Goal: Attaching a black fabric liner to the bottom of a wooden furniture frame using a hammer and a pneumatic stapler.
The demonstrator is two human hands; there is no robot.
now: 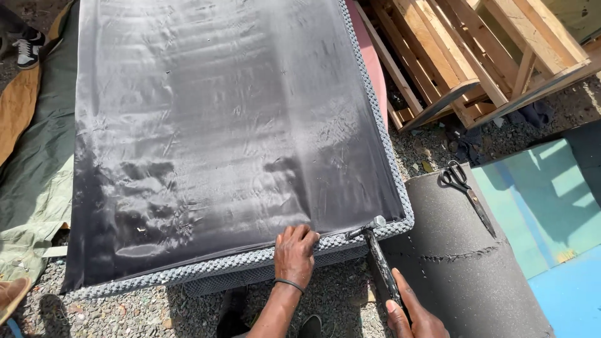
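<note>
Pressing our left hand (294, 253) flat, fingers spread, on the black fabric's (225, 125) near edge, we grip a hammer (379, 250) in our right hand (416, 316), its head resting on the grey woven border (250, 260) just beside.

Hands: two, left hand (294, 253) and right hand (416, 316)
Hammer (379, 253): one
Scissors (466, 194): one pair
Shoe (28, 50): one

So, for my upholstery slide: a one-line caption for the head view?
Left hand presses black lining cloth at a frame's woven grey edge; right hand holds a hammer.
</note>
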